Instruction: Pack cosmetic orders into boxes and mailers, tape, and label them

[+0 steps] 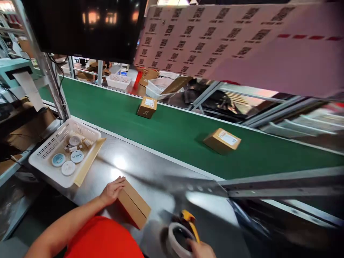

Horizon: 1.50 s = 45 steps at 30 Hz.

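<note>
A closed brown cardboard box (pixel 134 202) rests on the metal table in front of my body. My left hand (pixel 113 190) lies on the box's far left end, fingers together over its edge, steadying it. To the right of the box, my right hand (pixel 200 249) is closed on a yellow tape dispenser (pixel 189 219) that carries a large roll of tape (pixel 178 238). The dispenser is slightly blurred and apart from the box.
A white basket (pixel 40 145) with round tins and a cardboard strip sits at the left. Beyond the table runs a green conveyor belt (pixel 172 132) with two labelled boxes. A monitor (pixel 86 32) and a sheet of codes (pixel 242 68) hang above.
</note>
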Each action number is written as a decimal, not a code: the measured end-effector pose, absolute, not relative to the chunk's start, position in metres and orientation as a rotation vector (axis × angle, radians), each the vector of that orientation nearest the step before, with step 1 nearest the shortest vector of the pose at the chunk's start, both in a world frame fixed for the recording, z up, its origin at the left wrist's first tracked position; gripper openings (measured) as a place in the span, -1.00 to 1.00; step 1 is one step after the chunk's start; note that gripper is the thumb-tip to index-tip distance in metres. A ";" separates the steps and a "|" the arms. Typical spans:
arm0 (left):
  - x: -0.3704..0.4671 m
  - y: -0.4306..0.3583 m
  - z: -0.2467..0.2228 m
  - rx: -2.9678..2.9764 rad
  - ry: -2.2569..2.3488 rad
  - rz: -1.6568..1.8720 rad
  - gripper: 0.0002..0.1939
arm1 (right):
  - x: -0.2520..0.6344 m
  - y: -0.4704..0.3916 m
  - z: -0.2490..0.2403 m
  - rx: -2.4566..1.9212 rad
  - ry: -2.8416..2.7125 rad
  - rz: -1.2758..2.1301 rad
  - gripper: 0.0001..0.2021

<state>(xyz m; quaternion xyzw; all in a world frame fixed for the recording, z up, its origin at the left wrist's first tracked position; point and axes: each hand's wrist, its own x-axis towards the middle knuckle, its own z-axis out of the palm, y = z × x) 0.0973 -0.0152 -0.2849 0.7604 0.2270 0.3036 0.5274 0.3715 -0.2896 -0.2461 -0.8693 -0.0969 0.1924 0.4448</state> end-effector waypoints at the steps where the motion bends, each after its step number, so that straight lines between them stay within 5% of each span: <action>1: 0.097 -0.015 -0.285 1.807 0.548 0.719 -0.61 | 0.365 -0.286 -0.241 -2.142 -0.213 0.469 -0.75; 13: 0.097 -0.018 -0.282 1.788 0.586 0.723 -0.62 | 0.264 -0.213 -0.214 -1.866 -1.567 -0.145 -0.38; 24: 0.100 -0.026 -0.289 1.689 0.588 0.792 -0.62 | 0.268 -0.227 -0.222 -1.813 -1.688 -0.105 -0.41; 32: 0.094 -0.042 -0.247 1.518 0.854 0.886 -0.67 | 0.263 -0.228 -0.232 -1.825 -1.661 -0.236 -0.35; 38: 0.107 -0.051 -0.211 0.688 0.785 0.262 -0.45 | 0.261 -0.230 -0.232 -1.825 -1.649 -0.215 -0.37; 45: 0.107 -0.042 -0.190 0.578 0.838 0.081 -0.77 | 0.263 -0.230 -0.226 -1.801 -1.684 -0.184 -0.36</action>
